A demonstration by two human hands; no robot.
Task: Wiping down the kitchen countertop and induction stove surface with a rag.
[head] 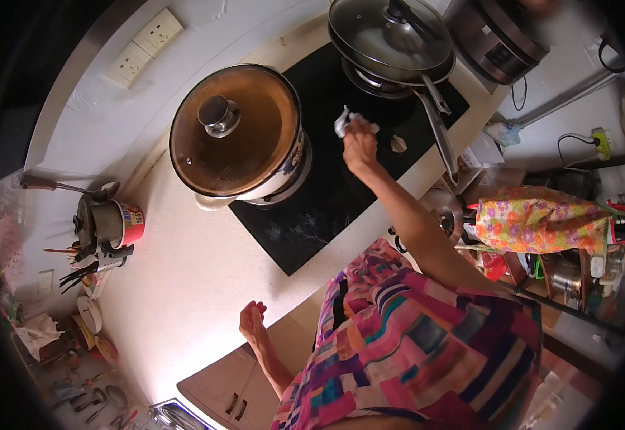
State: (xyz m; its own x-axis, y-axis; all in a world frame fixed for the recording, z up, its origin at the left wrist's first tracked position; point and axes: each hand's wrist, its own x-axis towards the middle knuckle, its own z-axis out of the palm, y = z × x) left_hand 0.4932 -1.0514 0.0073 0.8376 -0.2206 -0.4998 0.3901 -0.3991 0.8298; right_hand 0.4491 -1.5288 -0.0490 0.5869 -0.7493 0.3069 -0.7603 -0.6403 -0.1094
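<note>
My right hand (360, 145) presses a crumpled white wipe, tissue or cloth (343, 122), onto the black glass cooktop (334, 177). A small pale object (398, 143), too indistinct to name, lies just right of that hand. Left of it, a large pot (269, 185) with a brown-tinted glass lid (253, 115) stands on a burner. A frying pan (436, 67) under a clear glass lid (366, 35) sits on the far burner, handle towards me. My left hand (253, 321) hovers by the counter's front edge, loosely curled, with nothing visible in it. Whitish smears mark the cooktop's near corner.
A rice or pressure cooker (498, 43) stands beyond the pan. Along the wall at left are a utensil holder (111, 258) and a small pot (103, 223). Below on the right hangs a floral cloth (543, 220) beside shelves. A sink edge (178, 414) shows at the bottom.
</note>
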